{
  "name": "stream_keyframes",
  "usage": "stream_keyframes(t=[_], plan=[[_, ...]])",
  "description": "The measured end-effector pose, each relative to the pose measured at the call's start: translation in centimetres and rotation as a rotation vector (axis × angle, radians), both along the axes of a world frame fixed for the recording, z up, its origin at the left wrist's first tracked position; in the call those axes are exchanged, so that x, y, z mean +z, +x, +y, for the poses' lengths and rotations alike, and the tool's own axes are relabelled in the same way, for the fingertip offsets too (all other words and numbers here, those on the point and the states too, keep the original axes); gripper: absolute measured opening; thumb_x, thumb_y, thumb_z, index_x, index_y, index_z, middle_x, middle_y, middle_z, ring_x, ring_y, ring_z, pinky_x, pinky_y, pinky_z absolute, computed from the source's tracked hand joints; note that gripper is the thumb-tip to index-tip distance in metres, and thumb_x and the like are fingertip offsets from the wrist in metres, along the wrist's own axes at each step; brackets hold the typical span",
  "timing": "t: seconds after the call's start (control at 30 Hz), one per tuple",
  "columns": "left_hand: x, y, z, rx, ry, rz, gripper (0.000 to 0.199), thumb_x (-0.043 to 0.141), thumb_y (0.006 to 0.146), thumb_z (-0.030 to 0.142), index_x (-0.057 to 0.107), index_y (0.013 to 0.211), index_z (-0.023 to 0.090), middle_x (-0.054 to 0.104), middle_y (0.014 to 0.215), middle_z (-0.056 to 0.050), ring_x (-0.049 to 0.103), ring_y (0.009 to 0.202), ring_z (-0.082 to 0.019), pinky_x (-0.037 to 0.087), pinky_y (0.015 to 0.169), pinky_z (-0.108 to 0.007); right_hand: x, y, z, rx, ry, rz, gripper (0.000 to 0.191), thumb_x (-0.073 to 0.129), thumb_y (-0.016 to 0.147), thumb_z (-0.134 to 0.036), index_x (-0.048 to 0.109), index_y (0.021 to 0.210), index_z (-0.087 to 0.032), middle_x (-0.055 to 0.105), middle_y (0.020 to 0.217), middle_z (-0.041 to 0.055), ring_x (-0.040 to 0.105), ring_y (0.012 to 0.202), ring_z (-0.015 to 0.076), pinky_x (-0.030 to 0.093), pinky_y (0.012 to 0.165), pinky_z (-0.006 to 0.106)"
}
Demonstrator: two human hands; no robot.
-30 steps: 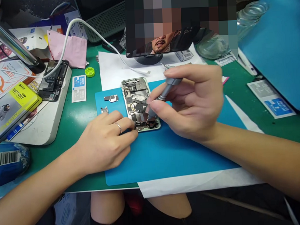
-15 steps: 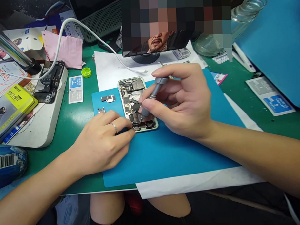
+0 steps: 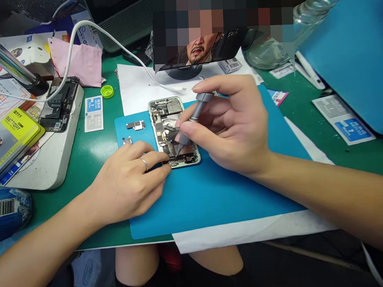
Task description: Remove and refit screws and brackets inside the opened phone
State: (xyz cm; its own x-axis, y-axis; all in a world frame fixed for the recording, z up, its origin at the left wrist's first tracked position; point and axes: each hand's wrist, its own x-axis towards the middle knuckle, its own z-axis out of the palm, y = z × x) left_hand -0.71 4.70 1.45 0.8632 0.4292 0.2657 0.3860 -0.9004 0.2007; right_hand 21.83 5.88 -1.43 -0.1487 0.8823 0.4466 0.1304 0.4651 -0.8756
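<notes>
An opened phone (image 3: 159, 127) with its inner parts bare lies on a blue mat (image 3: 193, 202). My right hand (image 3: 235, 125) grips a grey screwdriver (image 3: 199, 109), its tip down at the phone's lower part. Fingers of my left hand (image 3: 130, 183) are bent together at the phone's lower left corner, and the fingertips are partly hidden. Left of the phone, a small metal part (image 3: 136, 125) rests on the mat. Another small part (image 3: 127, 140) lies just beyond my left hand.
A second opened phone (image 3: 60, 106) sits on a white box at left, by a yellow battery box (image 3: 17, 137). A white cable (image 3: 112, 37) arches over the table. Behind stand a screen (image 3: 203, 49) and a glass jar (image 3: 265, 53). A green cap (image 3: 107, 91) is near.
The whole view has shifted slightly. The screwdriver stands a little more upright in my right hand, its tip still at the phone's lower part. My left hand has kept its place at the phone's corner.
</notes>
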Motion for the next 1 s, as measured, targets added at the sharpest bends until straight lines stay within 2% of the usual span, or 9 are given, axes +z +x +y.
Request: stream_keyframes(t=[0.7,1.0], plan=[[0.05,0.05,-0.06,-0.004,-0.013,-0.014,0.025,0.058,0.097,0.018,0.072,0.116,0.011,0.073,0.119,-0.010,0.063,0.098,-0.028,0.055,0.079,-0.046,0.08,-0.06,0.00,-0.021,-0.011,0.010,0.033,0.069,0.091,-0.019,0.049,0.115,-0.029,0.068,0.091,-0.0022,0.068,0.066,0.0128,0.060,0.055,0.027],[-0.26,-0.04,-0.17,-0.029,-0.022,0.030,0.030,0.057,0.098,0.021,0.068,0.125,0.012,0.065,0.134,-0.012,0.057,0.108,-0.030,0.054,0.087,-0.047,-0.10,-0.02,0.25,-0.016,0.040,0.024,0.035,0.070,0.089,-0.017,0.050,0.115,-0.028,0.068,0.091,-0.0034,0.069,0.071,0.0104,0.061,0.057,0.022]])
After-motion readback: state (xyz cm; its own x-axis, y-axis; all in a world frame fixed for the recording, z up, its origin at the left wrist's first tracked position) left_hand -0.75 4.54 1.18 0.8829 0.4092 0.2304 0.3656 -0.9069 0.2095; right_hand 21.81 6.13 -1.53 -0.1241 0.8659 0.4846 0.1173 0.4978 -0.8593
